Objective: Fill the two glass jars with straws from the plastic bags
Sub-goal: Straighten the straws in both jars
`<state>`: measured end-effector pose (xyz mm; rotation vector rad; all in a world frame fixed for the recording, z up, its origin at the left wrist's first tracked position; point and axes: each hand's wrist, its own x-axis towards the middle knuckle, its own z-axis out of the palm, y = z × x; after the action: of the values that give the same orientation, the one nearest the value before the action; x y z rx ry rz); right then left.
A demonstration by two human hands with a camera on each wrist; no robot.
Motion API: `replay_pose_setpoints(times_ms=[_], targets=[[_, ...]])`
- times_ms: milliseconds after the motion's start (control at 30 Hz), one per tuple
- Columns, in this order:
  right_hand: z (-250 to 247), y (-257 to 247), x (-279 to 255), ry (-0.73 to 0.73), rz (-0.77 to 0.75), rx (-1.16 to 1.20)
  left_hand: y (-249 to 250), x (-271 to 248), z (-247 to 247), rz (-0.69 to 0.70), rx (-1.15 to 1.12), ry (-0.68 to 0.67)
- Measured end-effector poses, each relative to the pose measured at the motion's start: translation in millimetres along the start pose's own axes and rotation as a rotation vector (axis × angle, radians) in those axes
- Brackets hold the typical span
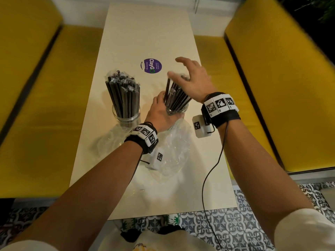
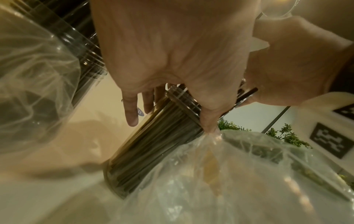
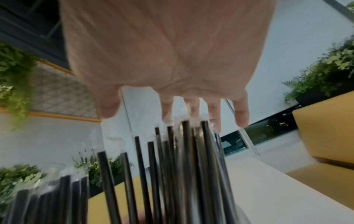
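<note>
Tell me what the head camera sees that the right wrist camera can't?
Only the head view shows the purple sticker on the table, the crumpled plastic bags, and the left hand around the right jar. Only the right wrist view shows leafy plants by a wall. Both show the open right hand over the black straws.
</note>
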<state>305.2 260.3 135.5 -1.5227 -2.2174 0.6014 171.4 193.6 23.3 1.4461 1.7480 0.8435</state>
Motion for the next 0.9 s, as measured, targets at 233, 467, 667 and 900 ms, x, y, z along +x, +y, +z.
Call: replay_pose_setpoints(times_ms=[233, 467, 667, 900], targets=[[13.8, 9.1, -7.4, -0.053, -0.073, -0.063, 1.5, -0.2, -1.0, -0.017, 0.023, -0.021], [11.9, 18.1, -8.3, -0.132, -0.069, -0.083, 2.9, -1.4, -1.6, -0.028, 0.018, -0.032], [9.7, 5.6, -4.1, -0.017, -0.124, -0.114, 1.7, 0.0, -0.7, -0.010, 0.041, -0.022], [22.8, -10.7, 19.4, 0.071, -0.142, -0.082, -2.7, -0.2, -4.3, -0.032, 0.031, -0.013]])
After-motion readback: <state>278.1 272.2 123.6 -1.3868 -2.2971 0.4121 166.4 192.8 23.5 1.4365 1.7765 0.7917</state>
